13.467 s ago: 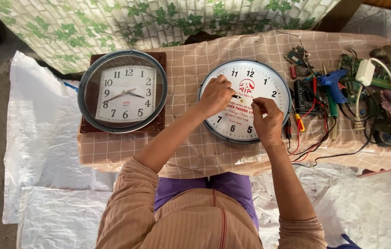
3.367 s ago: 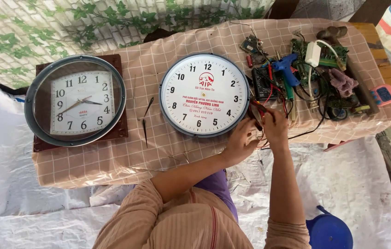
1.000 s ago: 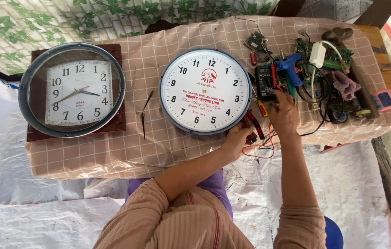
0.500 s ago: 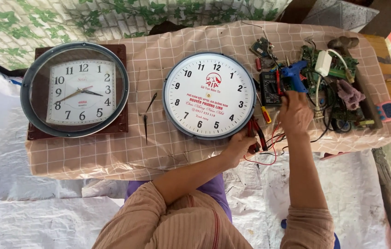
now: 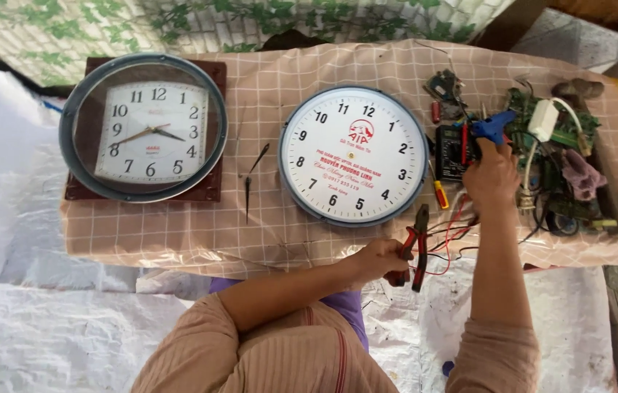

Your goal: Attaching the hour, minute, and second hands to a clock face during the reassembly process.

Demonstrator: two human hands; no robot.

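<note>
A makeshift clock-repair bench: cloth-covered table (image 5: 178, 240), clocks (one handless) (image 5: 353, 155), circuit boards (image 5: 564, 131).

- Low table (image 5: 287, 240) under a checked pink cloth (image 5: 265, 80).
- At left edge: square brown clock (image 5: 144, 131) with round rim.
- At centre: round white clock (image 5: 353, 156), two loose black clock hands (image 5: 252, 177) beside it.
- At right edge: heap of tools, wires and circuit boards (image 5: 542, 160).

Two clocks (image 5: 353, 155) (image 5: 143, 128), one pliers (image 5: 416, 244), two loose clock hands (image 5: 250, 178).

Left grip (image 5: 380, 260) clenched, right grip (image 5: 493, 178) outstretched.
</note>
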